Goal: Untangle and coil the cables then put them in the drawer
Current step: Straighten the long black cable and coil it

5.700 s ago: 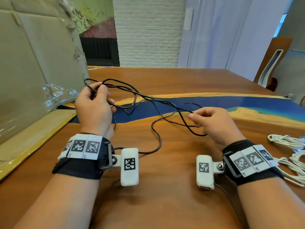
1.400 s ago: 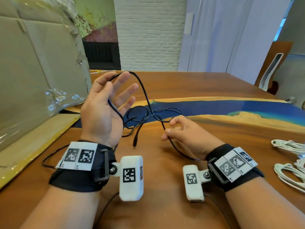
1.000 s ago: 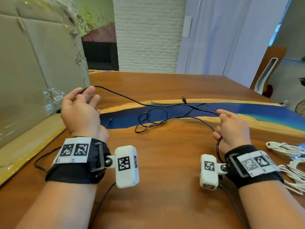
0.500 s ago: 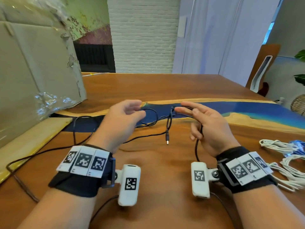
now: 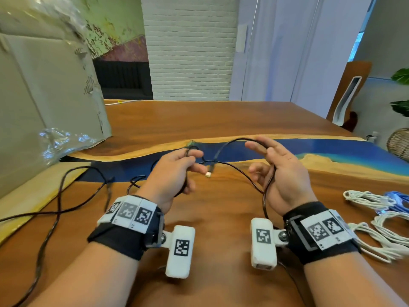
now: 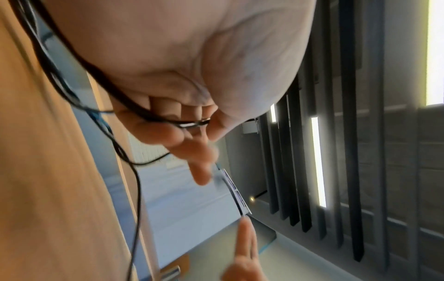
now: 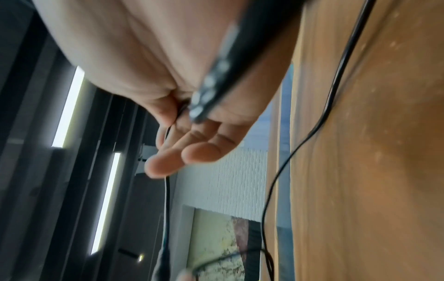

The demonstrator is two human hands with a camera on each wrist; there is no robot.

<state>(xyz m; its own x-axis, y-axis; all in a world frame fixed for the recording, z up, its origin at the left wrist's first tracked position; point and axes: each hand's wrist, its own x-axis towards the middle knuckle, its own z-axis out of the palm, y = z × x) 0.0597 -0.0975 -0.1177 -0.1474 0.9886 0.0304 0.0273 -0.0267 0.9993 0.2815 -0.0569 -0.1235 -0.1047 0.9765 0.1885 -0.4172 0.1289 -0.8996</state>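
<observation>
A thin black cable [image 5: 234, 140] arcs between my two hands above the wooden table [image 5: 199, 120]. My left hand [image 5: 192, 160] grips a small bundle of its loops, and the left wrist view shows the fingers [image 6: 165, 131] curled round the strands. My right hand [image 5: 259, 158] is palm-up, with the cable over the index finger, pinched at the thumb and running down the palm. A metal-tipped plug [image 5: 208, 173] hangs between the hands. The cable's tail [image 5: 58, 191] trails over the table to the left. No drawer is in view.
A large cardboard box [image 5: 44, 96] with crumpled plastic wrap stands at the left. White cables [image 5: 371, 200] and a blue one [image 5: 396, 198] lie in a heap at the right edge. A blue resin strip [image 5: 332, 149] crosses the table behind the hands.
A second ago my hands were spread wide with the cable stretched; they have come together. Since half a second ago the right hand has turned palm-up under the cable, and the left grips loops.
</observation>
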